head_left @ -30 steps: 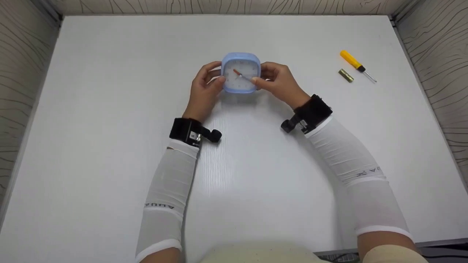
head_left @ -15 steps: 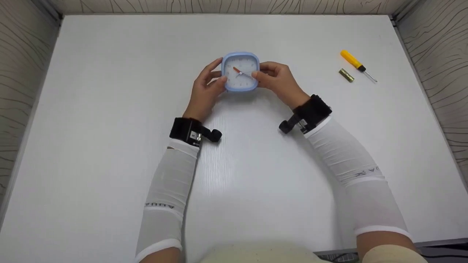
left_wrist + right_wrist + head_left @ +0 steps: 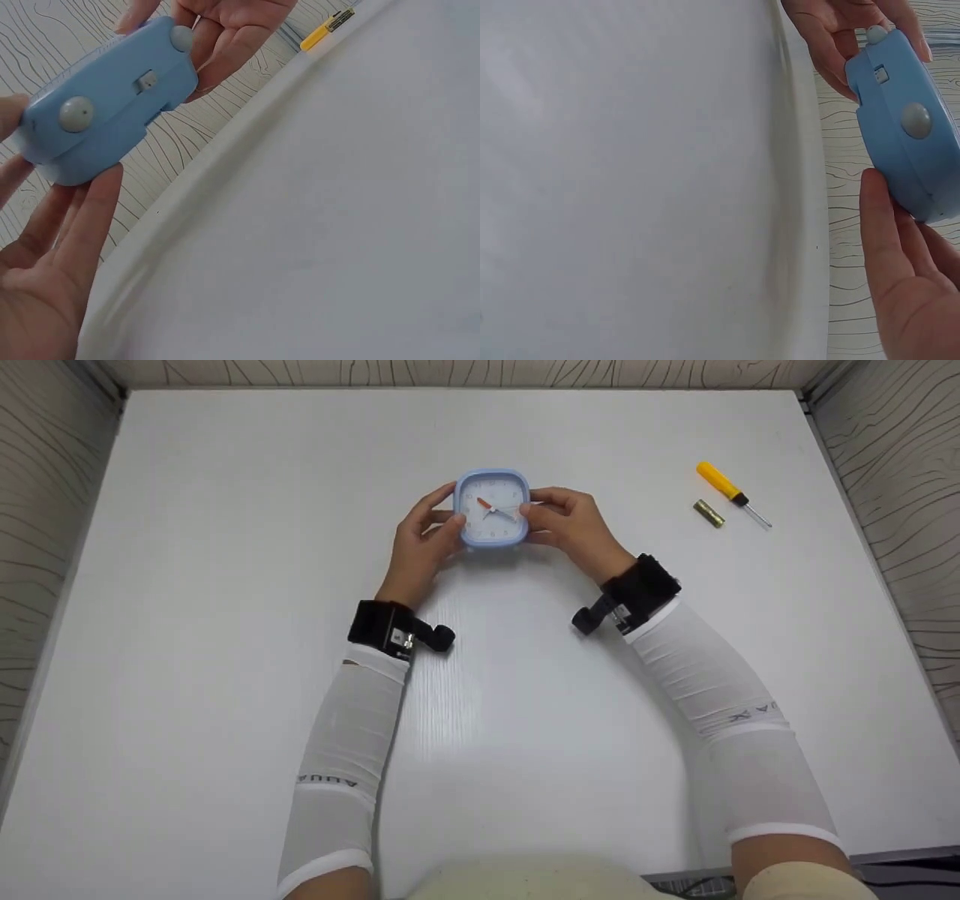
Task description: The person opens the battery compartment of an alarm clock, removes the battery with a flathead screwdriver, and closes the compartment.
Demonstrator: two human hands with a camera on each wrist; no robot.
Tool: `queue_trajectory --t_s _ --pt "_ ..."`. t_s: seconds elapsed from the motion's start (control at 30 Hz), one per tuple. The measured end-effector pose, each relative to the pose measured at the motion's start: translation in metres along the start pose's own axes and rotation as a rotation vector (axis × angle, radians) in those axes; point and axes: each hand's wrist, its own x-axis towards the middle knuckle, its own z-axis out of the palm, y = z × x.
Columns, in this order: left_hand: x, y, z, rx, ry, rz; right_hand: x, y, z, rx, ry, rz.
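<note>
A light blue alarm clock [image 3: 492,529] is held up between both hands in the head view, its white face with an orange hand turned toward me. My left hand [image 3: 420,544] grips its left side, thumb at the front edge and fingers around the side. On the right edge, my right hand [image 3: 574,525] pinches it with the thumb over the front rim. The left wrist view shows the underside of the clock [image 3: 112,105], with two round grey feet and a small switch. In the right wrist view, fingers of the right hand [image 3: 915,292] support the clock's back [image 3: 892,135].
To the right on the white table [image 3: 225,547] lie a yellow-handled screwdriver [image 3: 721,484] and a short gold-green battery-like cylinder [image 3: 709,514]. Wood-patterned panels [image 3: 480,373] stand along the table's back and sides.
The clock has tilted so that its face shows more squarely and its top shows less. My right thumb has shifted slightly up along the rim. Both hands keep their hold.
</note>
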Motion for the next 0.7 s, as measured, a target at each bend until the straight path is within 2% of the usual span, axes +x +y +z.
queue_trajectory --t_s 0.3,0.5,0.7 --pt "0.004 -0.005 -0.001 0.035 0.031 -0.055 -0.001 0.002 0.000 0.030 0.023 0.028" --pt "0.002 -0.001 0.000 0.118 0.050 -0.059 -0.001 0.004 0.001 0.037 0.043 0.054" --pt "0.012 -0.020 -0.005 0.139 0.046 -0.041 0.000 0.004 0.002 0.056 0.059 0.080"
